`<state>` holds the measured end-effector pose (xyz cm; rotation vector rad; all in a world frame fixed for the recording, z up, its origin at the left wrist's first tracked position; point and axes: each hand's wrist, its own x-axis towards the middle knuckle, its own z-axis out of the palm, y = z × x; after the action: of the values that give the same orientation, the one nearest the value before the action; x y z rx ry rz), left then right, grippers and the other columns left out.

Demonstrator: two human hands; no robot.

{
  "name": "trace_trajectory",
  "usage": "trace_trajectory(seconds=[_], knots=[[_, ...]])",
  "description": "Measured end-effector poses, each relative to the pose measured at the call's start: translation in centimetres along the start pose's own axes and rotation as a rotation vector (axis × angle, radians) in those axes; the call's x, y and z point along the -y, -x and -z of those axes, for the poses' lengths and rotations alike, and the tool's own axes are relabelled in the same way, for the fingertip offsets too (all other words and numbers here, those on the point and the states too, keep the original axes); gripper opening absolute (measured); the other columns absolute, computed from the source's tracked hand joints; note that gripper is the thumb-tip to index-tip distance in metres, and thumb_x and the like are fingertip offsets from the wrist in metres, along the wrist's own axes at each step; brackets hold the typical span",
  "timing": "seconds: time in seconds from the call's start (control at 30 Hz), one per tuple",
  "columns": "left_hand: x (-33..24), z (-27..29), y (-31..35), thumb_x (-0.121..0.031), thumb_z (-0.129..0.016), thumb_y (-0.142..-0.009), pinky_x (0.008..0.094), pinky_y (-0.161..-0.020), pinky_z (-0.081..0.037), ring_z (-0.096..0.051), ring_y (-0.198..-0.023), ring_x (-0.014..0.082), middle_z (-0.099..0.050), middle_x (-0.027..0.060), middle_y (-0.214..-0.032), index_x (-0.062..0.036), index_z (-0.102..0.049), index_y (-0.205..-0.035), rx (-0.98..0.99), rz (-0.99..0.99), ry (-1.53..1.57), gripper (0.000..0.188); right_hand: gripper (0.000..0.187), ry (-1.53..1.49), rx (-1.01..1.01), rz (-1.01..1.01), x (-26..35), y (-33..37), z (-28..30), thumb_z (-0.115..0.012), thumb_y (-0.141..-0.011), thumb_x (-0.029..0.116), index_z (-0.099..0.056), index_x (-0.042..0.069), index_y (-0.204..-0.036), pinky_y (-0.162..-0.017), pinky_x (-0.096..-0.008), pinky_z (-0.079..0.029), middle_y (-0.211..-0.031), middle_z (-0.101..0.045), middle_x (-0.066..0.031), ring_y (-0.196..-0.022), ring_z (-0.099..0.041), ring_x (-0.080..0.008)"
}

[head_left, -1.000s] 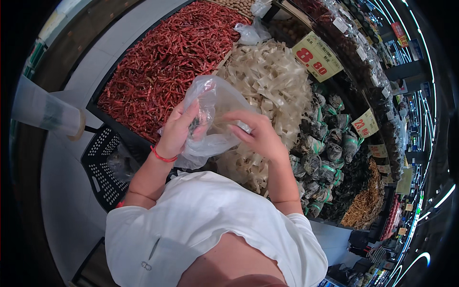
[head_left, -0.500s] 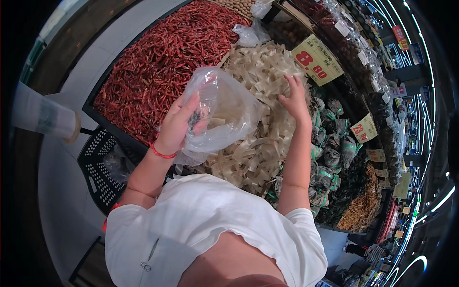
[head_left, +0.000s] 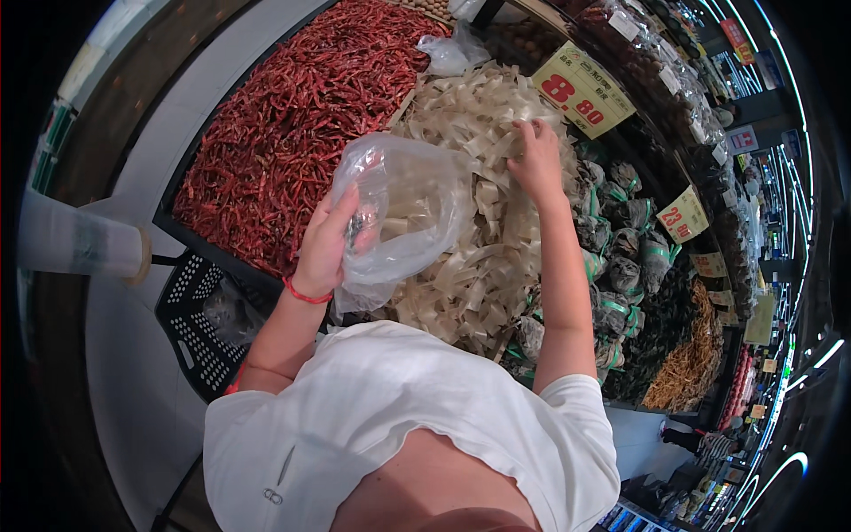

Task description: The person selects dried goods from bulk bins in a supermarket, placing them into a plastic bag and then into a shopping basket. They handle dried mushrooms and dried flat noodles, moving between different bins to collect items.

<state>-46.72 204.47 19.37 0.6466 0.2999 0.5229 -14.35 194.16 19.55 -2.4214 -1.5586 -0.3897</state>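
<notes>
My left hand, with a red cord at the wrist, grips a clear plastic bag by its near-left side. The bag's mouth gapes wide, and inside I can make out nothing but pale strips seen through the film. To the right, my right hand reaches over a heap of dried flat noodle strips. Its fingers are bent down at the strips, with a gap between thumb and forefinger. Whether the fingertips touch any strip is hard to make out.
Dried red chillies fill the bin at left. Dark bundles tied with green bands lie at right. A yellow price sign stands behind the noodles, near a crumpled plastic bag. A black basket sits at lower left.
My right hand has come down and slightly left onto the noodle strips, its spread fingers now bending. The left hand still grips the bag. The whole view has shifted slightly.
</notes>
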Motion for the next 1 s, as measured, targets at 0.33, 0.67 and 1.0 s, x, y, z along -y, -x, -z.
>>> trace_trajectory(seconds=[0.33,0.67,1.0], knots=[[0.0,-0.4,-0.1,-0.027,-0.043,-0.099,0.0181,-0.044,-0.027,-0.036,-0.049,0.0024,-0.043,-0.005,-0.061,-0.0082,-0.049,-0.128,-0.019,-0.011,-0.052,0.035,0.048,-0.034,-0.065,0.013,-0.5,-0.2,-0.2,-0.067,-0.061,0.003,-0.056,0.01,-0.108,-0.087,-0.041,-0.043,-0.11,-0.049,-0.0144,-0.103,-0.05,-0.0338],[0.0,-0.2,-0.1,-0.025,-0.042,-0.099,0.0176,-0.044,-0.026,-0.034,-0.049,0.0016,-0.042,-0.006,-0.062,-0.0083,-0.047,-0.131,0.0,-0.02,-0.057,0.036,0.044,-0.216,-0.132,0.019,-0.7,0.2,0.1,-0.065,-0.061,-0.005,-0.058,0.007,-0.102,-0.081,-0.0402,-0.046,-0.106,-0.051,-0.0138,-0.097,-0.053,-0.035],[0.2,-0.6,-0.3,-0.027,-0.041,-0.099,0.0177,-0.044,-0.025,-0.034,-0.048,0.0023,-0.039,-0.0056,-0.059,-0.0095,-0.042,-0.136,-0.059,0.021,-0.097,0.041,0.039,-0.562,-0.356,-0.118,-1.4,-0.2,0.5,-0.054,-0.064,-0.012,-0.058,0.004,-0.1,-0.075,-0.0277,-0.046,-0.1,-0.054,-0.0078,-0.088,-0.056,-0.0216]])
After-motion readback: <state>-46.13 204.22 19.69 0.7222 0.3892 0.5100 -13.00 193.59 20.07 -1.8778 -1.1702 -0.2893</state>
